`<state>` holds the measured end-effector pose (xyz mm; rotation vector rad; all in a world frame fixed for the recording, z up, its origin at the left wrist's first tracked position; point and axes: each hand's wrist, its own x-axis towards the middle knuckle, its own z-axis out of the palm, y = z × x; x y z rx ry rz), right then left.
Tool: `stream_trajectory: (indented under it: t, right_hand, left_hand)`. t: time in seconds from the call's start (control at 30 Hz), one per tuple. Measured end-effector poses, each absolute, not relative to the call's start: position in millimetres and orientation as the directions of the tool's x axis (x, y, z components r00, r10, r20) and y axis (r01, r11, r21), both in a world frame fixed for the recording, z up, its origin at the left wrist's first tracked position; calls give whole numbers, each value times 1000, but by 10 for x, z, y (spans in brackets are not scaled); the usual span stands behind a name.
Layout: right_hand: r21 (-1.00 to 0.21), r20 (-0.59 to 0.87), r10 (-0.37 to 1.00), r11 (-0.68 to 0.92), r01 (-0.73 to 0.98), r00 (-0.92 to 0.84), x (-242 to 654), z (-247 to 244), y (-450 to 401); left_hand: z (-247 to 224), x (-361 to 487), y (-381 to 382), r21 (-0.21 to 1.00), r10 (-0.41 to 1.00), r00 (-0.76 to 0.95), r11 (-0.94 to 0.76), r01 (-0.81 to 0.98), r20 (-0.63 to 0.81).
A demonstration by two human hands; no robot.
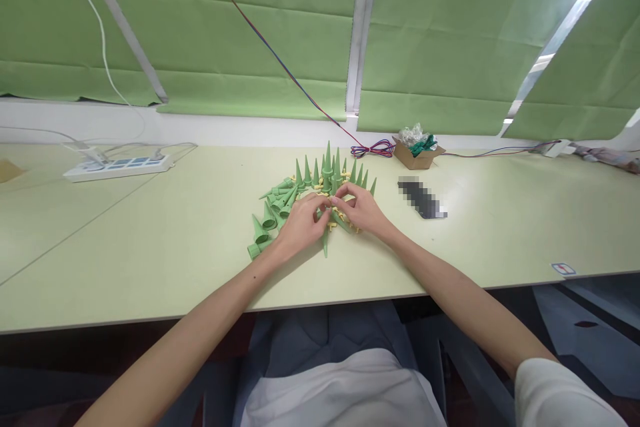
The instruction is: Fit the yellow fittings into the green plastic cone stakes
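My left hand [303, 219] and my right hand [362, 207] meet over a cluster of green plastic plant-watering spikes, fingertips pinched together. What they pinch is small and mostly hidden by my fingers. Several spikes stand upright with points up behind my hands, such as a tall spike [327, 167]. Other hollow spikes lie loose left of my left hand, among them an open-ended spike [260, 230]. Just below my fingers one spike [325, 243] points toward me. Small yellow T-shaped fittings [332, 227] lie among the spikes and under my right hand.
Behind the spikes are a coiled red-blue cable [373, 148] and a small cardboard box [419, 156] with clear and green plastic. A pixelated dark object [423, 198] lies to the right. A white power strip [120, 167] is at the left. The table's front edge [345, 301] runs below my forearms.
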<state>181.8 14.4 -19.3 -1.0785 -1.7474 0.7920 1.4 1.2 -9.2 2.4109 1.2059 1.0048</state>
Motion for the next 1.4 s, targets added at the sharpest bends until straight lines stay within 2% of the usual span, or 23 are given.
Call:
stream_trajectory:
  t: [0.33, 0.53, 0.77, 1.0, 1.23, 1.4]
  right_hand:
    - [-867, 371, 904, 419, 270, -211, 1831, -228, 195]
    - [-848, 377, 882, 451, 278, -281, 1822, -202, 162]
    - [-849, 351, 858, 460, 259, -376, 1808, -192, 132]
    - [-846, 341, 867, 451, 284, -363, 1808, -174, 120]
    - [-858, 348, 855, 456, 238, -384, 1801, -196, 133]
    - [-858, 371, 859, 462, 224, -352, 1797, -193, 134]
  left_hand:
    - [-62, 25, 11, 554, 806, 374, -589, 588, 458]
    - [-43, 18, 7, 595, 828, 296, -551, 586, 476]
    - [-45, 14, 15, 591, 823, 313, -560, 580, 473]
    - [-56, 8, 23, 577, 820, 322, -565, 590, 473]
    - [-7, 21, -11, 679, 865, 255, -498, 539, 432]
    - [-2, 22, -10, 686, 873, 241, -484, 544, 424]
